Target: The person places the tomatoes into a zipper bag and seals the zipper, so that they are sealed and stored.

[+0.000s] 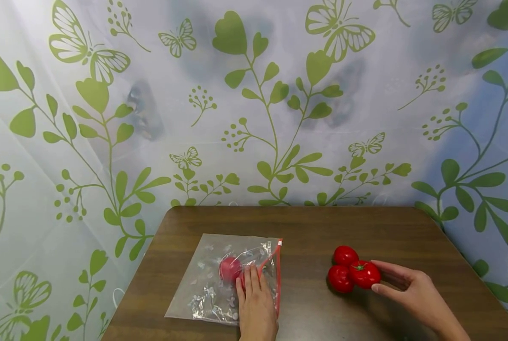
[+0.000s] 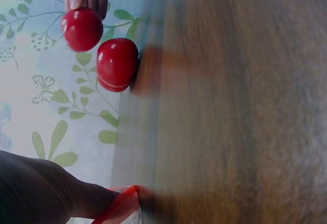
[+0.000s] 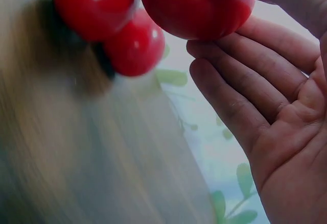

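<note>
A tomato (image 1: 364, 274) with a green stem top is pinched between the thumb and fingers of my right hand (image 1: 415, 291). In the left wrist view this tomato (image 2: 83, 29) hangs above the table. Two more shiny red tomatoes (image 1: 340, 279) lie on the table just left of it. My left hand (image 1: 255, 303) rests with fairly straight fingers on a clear zip bag (image 1: 183, 300) that has a red slider edge (image 1: 278, 284). Inside the bag lies a red round tomato (image 1: 229, 268). Another red thing shows partly beneath the left fingers, mostly hidden.
The brown wooden table (image 1: 309, 227) carries the bag at left and the tomatoes at right, with bare wood between them. A curtain (image 1: 254, 118) with green leaves and butterflies hangs behind the table's back edge and along the sides.
</note>
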The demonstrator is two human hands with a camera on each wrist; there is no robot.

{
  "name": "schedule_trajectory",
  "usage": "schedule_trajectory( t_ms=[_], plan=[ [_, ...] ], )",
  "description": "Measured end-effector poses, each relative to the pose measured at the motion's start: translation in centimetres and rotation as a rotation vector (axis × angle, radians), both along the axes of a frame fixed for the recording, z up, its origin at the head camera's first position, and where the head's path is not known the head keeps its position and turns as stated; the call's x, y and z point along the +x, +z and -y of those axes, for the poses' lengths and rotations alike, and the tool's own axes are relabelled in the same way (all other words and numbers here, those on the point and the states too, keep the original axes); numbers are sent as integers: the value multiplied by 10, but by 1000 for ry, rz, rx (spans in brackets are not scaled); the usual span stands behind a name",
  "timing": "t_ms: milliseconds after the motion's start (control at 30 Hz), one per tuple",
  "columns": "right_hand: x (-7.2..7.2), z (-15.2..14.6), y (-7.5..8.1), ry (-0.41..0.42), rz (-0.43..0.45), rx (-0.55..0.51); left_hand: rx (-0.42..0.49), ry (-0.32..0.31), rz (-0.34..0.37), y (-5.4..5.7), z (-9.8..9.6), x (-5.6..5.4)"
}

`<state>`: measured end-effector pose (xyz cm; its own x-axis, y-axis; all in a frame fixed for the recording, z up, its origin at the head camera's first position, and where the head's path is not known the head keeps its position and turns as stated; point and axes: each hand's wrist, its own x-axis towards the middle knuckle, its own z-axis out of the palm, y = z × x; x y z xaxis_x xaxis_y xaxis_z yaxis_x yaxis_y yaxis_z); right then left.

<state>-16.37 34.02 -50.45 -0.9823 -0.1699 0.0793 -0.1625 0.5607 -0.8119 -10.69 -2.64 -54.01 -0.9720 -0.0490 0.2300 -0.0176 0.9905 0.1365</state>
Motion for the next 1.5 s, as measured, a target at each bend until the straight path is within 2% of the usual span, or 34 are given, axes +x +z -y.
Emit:
schedule_trajectory(
  t_ms=[267, 600, 900, 1067, 1300, 1500],
  plan=[
    [-2, 28, 6, 68, 27, -74, 3, 6, 17, -1, -2, 0],
    [-5, 62, 4, 160, 64, -161, 8, 11, 36, 0, -4, 2],
    [-7, 88, -2, 261, 52, -224, -25, 22, -18, -1, -6, 5],
    [-9, 99, -3, 285, 57, -233, -6, 31, 0, 1, -7, 6],
    [-12, 116, -13, 342, 38, -240, 18, 43, 41, 3, -8, 6],
    [-15, 131, -25, 376, 67, -254, 19, 39, 50, 3, -9, 8]
  ],
)
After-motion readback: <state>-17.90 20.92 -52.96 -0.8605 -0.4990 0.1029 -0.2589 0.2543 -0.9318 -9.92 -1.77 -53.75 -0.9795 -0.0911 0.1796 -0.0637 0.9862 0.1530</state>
